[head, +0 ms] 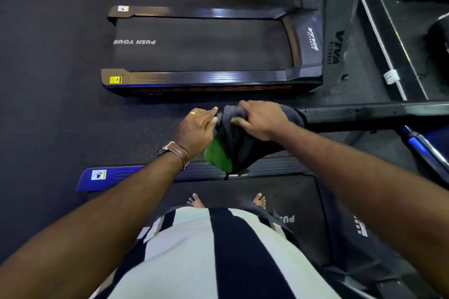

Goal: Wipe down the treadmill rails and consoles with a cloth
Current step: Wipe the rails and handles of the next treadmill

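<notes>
I stand barefoot on a treadmill belt (286, 201). A dark cloth (245, 145) with a green patch (216, 153) hangs over the near end of the black handrail (364, 114) that runs off to the right. My right hand (257, 120) grips the cloth on top of the rail end. My left hand (198, 126), with a ring and a brown-strapped watch, pinches the cloth's left edge with fingers and thumb. The cloth's lower part droops toward the side rail (267, 165) of my treadmill.
A second treadmill (201, 43) lies ahead across a strip of dark floor (60, 80), its belt printed "PUSH YOUR". Its grey upright (336, 39) rises at the right. More machine frames (393, 31) stand at the far right.
</notes>
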`<action>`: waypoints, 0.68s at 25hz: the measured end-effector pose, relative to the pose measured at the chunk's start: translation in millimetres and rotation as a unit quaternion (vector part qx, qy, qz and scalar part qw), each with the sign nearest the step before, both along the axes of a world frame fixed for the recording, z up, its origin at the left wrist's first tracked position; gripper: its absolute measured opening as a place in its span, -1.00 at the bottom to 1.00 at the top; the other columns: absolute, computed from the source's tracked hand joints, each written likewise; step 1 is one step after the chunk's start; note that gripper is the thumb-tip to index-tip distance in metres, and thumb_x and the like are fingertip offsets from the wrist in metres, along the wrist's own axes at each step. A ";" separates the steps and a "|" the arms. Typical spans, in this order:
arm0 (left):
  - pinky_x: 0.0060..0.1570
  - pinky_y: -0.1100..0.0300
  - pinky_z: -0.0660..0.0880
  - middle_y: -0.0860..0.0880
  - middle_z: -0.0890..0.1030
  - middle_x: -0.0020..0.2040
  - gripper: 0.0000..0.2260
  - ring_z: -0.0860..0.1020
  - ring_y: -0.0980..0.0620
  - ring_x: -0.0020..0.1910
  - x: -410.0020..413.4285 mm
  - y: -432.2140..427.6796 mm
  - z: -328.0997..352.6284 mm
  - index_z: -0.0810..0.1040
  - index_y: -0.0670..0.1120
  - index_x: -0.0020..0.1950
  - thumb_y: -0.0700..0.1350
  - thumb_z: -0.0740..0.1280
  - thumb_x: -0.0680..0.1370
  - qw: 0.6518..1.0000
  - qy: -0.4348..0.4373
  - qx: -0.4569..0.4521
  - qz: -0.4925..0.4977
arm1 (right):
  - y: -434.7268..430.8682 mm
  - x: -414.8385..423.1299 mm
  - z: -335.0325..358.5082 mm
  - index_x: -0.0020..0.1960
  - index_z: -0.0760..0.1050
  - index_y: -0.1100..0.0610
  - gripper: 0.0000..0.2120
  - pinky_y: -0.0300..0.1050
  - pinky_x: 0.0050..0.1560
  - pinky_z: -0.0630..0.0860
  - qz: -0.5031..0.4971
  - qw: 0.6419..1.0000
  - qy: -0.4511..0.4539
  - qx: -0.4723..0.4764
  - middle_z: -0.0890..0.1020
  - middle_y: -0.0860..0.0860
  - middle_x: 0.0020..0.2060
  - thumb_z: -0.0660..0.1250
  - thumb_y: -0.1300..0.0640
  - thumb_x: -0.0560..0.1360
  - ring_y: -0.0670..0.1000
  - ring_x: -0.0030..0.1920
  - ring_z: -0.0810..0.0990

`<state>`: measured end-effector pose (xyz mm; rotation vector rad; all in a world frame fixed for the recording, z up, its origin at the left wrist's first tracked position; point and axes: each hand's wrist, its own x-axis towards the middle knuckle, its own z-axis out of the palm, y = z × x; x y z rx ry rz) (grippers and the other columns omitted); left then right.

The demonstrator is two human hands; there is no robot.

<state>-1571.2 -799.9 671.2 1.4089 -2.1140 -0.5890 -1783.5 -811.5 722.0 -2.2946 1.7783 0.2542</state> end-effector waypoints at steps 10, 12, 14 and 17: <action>0.00 0.11 0.51 -0.15 0.69 -0.02 -0.66 0.60 -0.12 -0.05 -11.8 7.2 3.6 0.61 -0.16 0.20 -0.10 0.20 0.52 0.996 0.029 0.041 0.071 | -43.8 20.7 10.2 0.09 0.59 0.07 -0.37 0.00 0.08 0.48 -0.058 0.966 -0.073 0.242 0.66 0.14 0.07 0.01 -0.41 0.55 0.16 0.05 0.62; 0.01 0.17 0.48 -0.17 0.68 -0.01 -0.66 0.61 -0.09 -0.07 -14.4 8.6 4.5 0.60 -0.14 0.22 -0.07 0.22 0.52 0.993 0.043 0.057 0.097 | -16.9 -3.1 1.8 0.05 0.52 0.01 -0.47 0.03 -0.07 0.47 0.049 0.998 -0.016 0.034 0.66 0.12 0.02 -0.01 -0.36 0.57 0.21 0.03 0.62; -0.05 0.21 0.46 -0.17 0.68 -0.07 -0.66 0.60 -0.07 -0.16 -16.8 8.7 4.7 0.59 -0.09 0.24 -0.02 0.23 0.52 0.988 0.048 0.082 0.121 | 8.0 -14.5 -8.6 0.05 0.49 0.05 -0.52 0.03 -0.18 0.49 0.065 0.995 0.007 -0.073 0.65 0.10 -0.06 0.00 -0.29 0.58 0.21 -0.06 0.62; -0.01 0.32 0.41 -0.16 0.68 0.00 -0.68 0.63 -0.05 -0.08 -18.4 8.1 3.4 0.60 -0.08 0.22 -0.05 0.26 0.51 0.983 0.045 0.101 0.145 | 13.1 9.0 -25.3 0.03 0.51 0.11 -0.45 0.07 -0.13 0.46 0.016 0.992 0.025 -0.127 0.63 0.15 -0.12 -0.02 -0.30 0.56 0.22 -0.14 0.59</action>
